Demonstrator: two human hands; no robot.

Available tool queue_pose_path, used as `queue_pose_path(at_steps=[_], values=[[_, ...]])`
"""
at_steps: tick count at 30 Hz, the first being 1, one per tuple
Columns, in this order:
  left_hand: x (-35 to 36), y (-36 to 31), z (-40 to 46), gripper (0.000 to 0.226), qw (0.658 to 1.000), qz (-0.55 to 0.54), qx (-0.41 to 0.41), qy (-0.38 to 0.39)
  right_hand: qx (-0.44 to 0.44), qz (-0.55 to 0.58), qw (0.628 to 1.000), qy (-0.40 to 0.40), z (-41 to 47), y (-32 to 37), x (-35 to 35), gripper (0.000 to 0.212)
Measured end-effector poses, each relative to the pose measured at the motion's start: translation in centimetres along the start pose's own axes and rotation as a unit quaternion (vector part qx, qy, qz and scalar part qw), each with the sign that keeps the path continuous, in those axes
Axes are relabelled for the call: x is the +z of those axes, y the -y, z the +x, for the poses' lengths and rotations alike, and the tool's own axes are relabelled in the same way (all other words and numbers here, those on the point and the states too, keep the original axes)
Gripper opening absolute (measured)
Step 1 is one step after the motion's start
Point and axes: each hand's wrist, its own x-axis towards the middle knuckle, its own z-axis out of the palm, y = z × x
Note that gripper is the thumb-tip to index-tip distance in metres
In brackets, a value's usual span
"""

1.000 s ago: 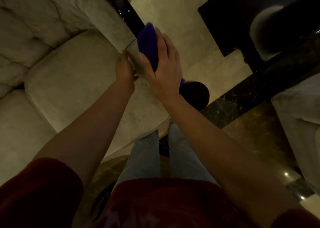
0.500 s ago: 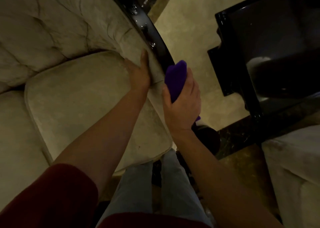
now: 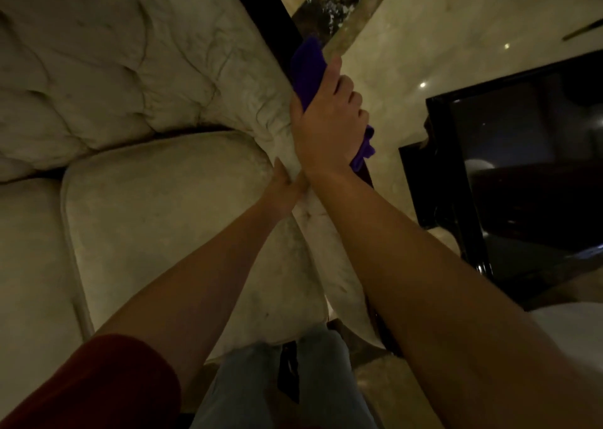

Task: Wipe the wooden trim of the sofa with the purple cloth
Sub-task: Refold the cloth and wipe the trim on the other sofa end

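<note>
On the pale marble floor (image 3: 440,30) I see the right hand (image 3: 326,125) with its grip around the purple cloth (image 3: 306,66) on the sofa's dark wooden trim (image 3: 261,8); left hand (image 3: 284,184) rests on the cream armrest (image 3: 270,118), its grip unclear.

No text, label, brand, number or sign can be read anywhere in this dim view; every visible surface is plain or too dark to tell.

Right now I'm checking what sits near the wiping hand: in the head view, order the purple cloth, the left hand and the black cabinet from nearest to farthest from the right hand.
1. purple cloth: gripped in the right hand.
2. left hand: just below it, on the sofa arm.
3. black cabinet: off to the right, across the floor.
</note>
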Motion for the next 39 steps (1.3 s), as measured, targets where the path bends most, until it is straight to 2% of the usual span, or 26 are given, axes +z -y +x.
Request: queue_pose_path(at_steps=[2,5,6,10,15,20,22,23,25,27,29,31,33,34,37,39], values=[[-0.1,0.1,0.0,0.086,1.000,-0.011,0.010,0.002,-0.014,0.000,1.000,-0.005,1.8,1.5,0.8,0.085],[0.1,0.0,-0.3,0.107,0.998,-0.050,0.029,-0.008,-0.022,0.014,0.999,-0.028,4.8,3.3,1.6,0.083],[0.1,0.1,-0.2,0.108,0.997,-0.067,0.038,-0.006,-0.031,0.027,0.999,-0.033,5.8,3.8,1.8,0.083],[-0.3,0.1,0.0,0.099,0.996,-0.079,0.025,0.026,-0.072,0.101,0.992,-0.022,8.3,5.2,1.8,0.079],[-0.9,-0.7,-0.4,0.088,0.997,-0.062,0.002,0.039,-0.083,0.115,0.990,0.011,8.8,4.7,1.2,0.078],[-0.7,-0.9,-1.1,0.076,0.997,-0.077,-0.019,-0.005,-0.100,0.161,0.980,0.062,7.7,3.2,0.2,0.078],[-1.6,-1.1,-1.2,0.064,0.993,-0.083,-0.062,-0.056,-0.100,0.154,0.980,0.080,5.6,1.3,-0.2,0.077],[-2.5,-1.5,-0.9,0.049,0.989,-0.082,-0.077,-0.101,-0.094,0.138,0.982,0.083,4.2,0.1,-0.3,0.077],[-5.0,-3.4,-0.1,0.029,0.969,-0.074,-0.066,-0.226,-0.076,0.099,0.989,0.077,1.6,-1.6,-0.6,0.076],[-8.0,-7.2,0.8,0.036,0.934,-0.051,-0.005,-0.354,-0.056,0.074,0.994,0.064,0.6,-1.8,-0.7,0.074],[-11.0,-12.6,1.1,0.035,0.882,0.035,0.122,-0.454,-0.033,0.085,0.994,0.065,1.4,-0.8,-0.6,0.071],[-14.2,-17.4,1.7,0.030,0.797,0.178,0.279,-0.505,-0.008,0.114,0.992,0.058,3.3,0.7,-0.1,0.069],[-16.7,-20.6,2.2,0.034,0.717,0.308,0.374,-0.501,-0.004,0.137,0.990,0.040,5.3,2.3,0.4,0.070],[-17.7,-21.3,2.5,0.040,0.699,0.367,0.372,-0.489,-0.012,0.145,0.989,0.029,6.3,3.3,0.6,0.071],[-20.8,-20.3,3.3,0.060,0.720,0.508,0.240,-0.408,-0.039,0.181,0.983,-0.017,9.3,7.0,0.8,0.074],[-22.1,-18.5,4.1,0.062,0.715,0.547,0.228,-0.372,-0.059,0.222,0.973,-0.034,11.7,9.4,0.7,0.074]])
